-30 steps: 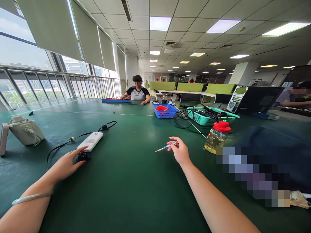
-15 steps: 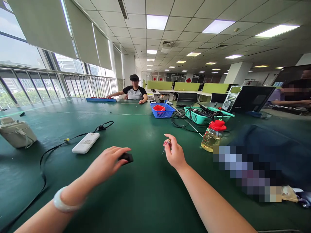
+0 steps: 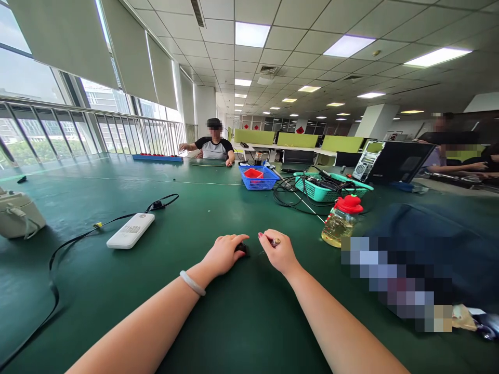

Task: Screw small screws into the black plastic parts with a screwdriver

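Black plug point(image 3: 242, 248) lies on the green surface point(image 3: 241, 322), pinched under the left hand point(image 3: 224, 254). The right hand point(image 3: 278, 253), just right of it, clamps a pen point(image 3: 275, 241) angled toward it.

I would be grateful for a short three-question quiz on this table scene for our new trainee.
1. True or false: the left hand rests on a small black object on the green table.
2. The slim tool is pinched by: A) the left hand; B) the right hand; C) neither hand.
3. Fill in: the jar of yellow liquid has a ___ cap.
Key: 1 true; 2 B; 3 red.
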A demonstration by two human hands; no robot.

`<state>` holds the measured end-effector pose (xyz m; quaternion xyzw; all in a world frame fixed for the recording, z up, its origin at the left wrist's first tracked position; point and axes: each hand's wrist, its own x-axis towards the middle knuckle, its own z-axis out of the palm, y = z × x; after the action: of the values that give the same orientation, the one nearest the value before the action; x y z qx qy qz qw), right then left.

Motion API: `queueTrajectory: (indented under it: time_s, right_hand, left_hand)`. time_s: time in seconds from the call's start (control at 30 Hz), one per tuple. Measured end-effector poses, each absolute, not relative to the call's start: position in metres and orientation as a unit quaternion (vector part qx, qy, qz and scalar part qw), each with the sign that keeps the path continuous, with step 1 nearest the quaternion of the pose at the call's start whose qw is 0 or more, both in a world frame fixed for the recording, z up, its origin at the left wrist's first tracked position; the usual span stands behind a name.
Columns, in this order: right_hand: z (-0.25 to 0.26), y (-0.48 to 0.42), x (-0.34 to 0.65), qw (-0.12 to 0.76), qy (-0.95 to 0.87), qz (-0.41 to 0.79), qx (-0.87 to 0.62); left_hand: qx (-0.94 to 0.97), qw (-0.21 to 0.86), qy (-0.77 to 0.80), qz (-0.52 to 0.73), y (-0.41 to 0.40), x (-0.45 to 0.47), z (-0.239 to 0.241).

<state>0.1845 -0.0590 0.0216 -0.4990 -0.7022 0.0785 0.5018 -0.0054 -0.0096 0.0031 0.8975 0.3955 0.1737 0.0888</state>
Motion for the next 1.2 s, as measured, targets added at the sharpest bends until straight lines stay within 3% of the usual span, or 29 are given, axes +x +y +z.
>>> queueTrajectory:
  time_s: [0.27, 0.4, 0.53, 0.73, 1.2]
  right_hand:
    - [0.028, -0.07, 0.176, 0.49, -0.689, 0.053, -0.531]
    - [0.03, -0.077, 0.173, 0.502, -0.732, 0.045, -0.459]
    - [0.026, -0.081, 0.164, 0.462, -0.81, -0.016, -0.361]
    - [0.017, -0.081, 0.152, 0.396, -0.849, -0.114, -0.33]
    - [0.019, -0.077, 0.159, 0.398, -0.842, -0.15, -0.332]
  left_hand:
    - [0.861, 0.134, 0.456, 0.181, -0.003, -0.015, -0.005]
    - [0.859, 0.123, 0.457, 0.194, -0.005, -0.014, -0.006]
    - [0.854, 0.12, 0.463, 0.206, -0.004, -0.014, -0.01]
    - [0.848, 0.133, 0.474, 0.197, 0.001, -0.013, -0.014]
    - [0.852, 0.119, 0.459, 0.221, 0.002, -0.014, -0.018]
